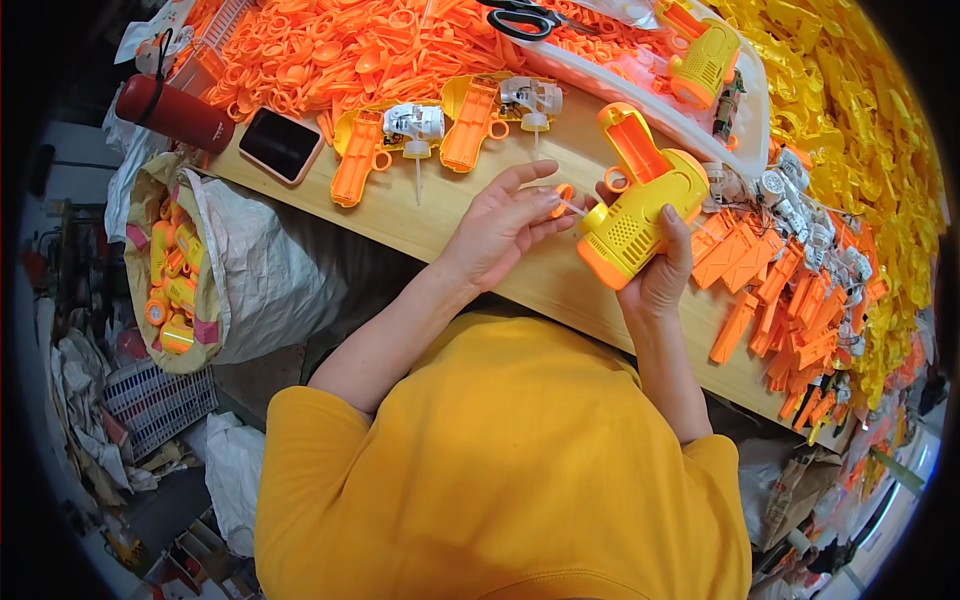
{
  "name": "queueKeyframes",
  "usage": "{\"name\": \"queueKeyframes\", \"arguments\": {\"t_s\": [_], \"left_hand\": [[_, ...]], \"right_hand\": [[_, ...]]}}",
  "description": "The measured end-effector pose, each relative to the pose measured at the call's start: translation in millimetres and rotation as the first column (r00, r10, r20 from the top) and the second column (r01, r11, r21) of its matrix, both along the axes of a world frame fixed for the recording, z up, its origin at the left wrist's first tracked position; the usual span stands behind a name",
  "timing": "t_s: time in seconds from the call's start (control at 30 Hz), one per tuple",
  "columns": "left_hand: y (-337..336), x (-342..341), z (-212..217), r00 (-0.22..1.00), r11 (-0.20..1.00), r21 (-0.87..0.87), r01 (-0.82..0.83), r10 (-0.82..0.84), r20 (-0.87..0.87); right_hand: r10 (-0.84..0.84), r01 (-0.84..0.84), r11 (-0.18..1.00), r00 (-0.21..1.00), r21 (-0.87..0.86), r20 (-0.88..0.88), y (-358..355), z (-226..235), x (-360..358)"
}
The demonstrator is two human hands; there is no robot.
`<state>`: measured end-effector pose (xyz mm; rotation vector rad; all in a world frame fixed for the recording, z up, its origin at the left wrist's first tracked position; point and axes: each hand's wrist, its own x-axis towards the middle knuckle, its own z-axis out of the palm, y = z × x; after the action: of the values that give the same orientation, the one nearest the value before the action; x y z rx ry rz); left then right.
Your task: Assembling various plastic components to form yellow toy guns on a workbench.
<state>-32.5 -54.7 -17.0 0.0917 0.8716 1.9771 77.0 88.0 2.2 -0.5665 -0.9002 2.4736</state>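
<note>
My right hand [662,270] grips a yellow and orange toy gun [650,205], its orange handle pointing away from me. From the round yellow nozzle on its left side sticks a thin clear tube [574,208]. The fingers of my left hand [505,228] pinch a small orange ring-shaped part [563,200] at the end of that tube. Farther left on the table lie two half-built toy guns, one nearer [358,165] and one farther [468,125], both with their white inner mechanism and hanging tube exposed.
Orange parts [340,60] are heaped at the back, yellow shells [840,120] at the right. Orange handle pieces with white mechanisms [770,285] lie near the right edge. A white tray [620,90], scissors [522,18], phone [281,145], red flask [180,115] and a sack of toy guns [265,270] surround me.
</note>
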Motion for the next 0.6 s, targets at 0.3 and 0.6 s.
{"name": "queueKeyframes", "arguments": {"t_s": [0.3, 0.6], "left_hand": [[12, 28, 7, 0.957, 0.999, -0.032, -0.026, 0.015, -0.291], [20, 47, 8, 0.638, 0.989, 0.080, -0.121, 0.140, -0.757]], "right_hand": [[0.002, -0.002, 1.000, 0.999, 0.002, -0.047, -4, 2, -13], [-0.056, 0.057, 0.998, 0.997, 0.028, -0.046, -7, 7, -23]]}}
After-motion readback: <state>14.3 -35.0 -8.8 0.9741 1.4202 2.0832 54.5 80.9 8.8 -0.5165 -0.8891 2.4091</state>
